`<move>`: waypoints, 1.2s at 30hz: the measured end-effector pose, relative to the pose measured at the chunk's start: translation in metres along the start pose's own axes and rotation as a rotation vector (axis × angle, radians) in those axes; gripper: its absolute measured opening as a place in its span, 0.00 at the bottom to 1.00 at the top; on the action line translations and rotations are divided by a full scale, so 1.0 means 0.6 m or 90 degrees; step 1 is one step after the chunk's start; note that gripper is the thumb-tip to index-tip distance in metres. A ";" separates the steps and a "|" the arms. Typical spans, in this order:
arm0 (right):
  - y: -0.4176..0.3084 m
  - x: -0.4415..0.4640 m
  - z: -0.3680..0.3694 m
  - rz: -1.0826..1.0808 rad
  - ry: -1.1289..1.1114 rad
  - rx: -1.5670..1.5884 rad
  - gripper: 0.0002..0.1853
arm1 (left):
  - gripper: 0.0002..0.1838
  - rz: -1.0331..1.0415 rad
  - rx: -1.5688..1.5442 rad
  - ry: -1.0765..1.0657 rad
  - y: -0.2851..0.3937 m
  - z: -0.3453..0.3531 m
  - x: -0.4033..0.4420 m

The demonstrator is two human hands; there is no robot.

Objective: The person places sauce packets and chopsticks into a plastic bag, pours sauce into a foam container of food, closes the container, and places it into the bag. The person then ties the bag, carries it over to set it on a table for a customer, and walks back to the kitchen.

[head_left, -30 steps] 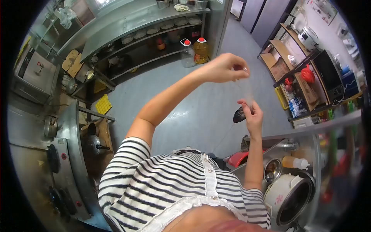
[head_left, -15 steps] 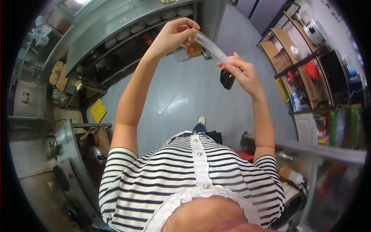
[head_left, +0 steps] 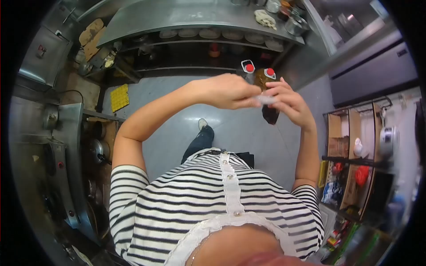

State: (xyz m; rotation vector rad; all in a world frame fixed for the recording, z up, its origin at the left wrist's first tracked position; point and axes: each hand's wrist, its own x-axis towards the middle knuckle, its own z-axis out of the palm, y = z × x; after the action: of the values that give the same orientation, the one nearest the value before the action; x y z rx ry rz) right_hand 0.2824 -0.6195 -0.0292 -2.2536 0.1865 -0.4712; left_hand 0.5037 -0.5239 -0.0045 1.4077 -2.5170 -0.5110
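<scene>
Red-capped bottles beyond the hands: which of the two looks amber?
The right bottle in the picture: its body shows amber, while the left bottle looks clear.

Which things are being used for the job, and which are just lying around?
In the job:
- whitish plastic, between left hand and right hand
- dark thing just below it

Apparently just lying around:
- yellow tray
- amber jug
- cloth

Soft glare on floor (head_left: 248, 137), bowed fisheye edges, 4 black corners.
</scene>
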 end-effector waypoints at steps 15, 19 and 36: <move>0.197 0.333 -0.021 0.112 0.600 0.127 0.07 | 0.06 -0.006 -0.561 0.215 -0.378 -0.090 0.237; 0.309 0.408 -0.054 0.100 0.679 -0.154 0.07 | 0.07 -0.041 -0.250 0.353 -0.441 -0.118 0.304; 0.538 0.637 -0.171 0.169 0.397 -0.489 0.22 | 0.10 -0.260 -0.389 0.457 -0.712 -0.143 0.477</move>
State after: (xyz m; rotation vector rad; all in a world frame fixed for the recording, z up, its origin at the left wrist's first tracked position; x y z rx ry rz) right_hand 0.6000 -1.0125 -0.1046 -2.6629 1.1325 -1.0831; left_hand 0.7177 -0.9916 -0.0913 1.4848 -1.3694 -0.6250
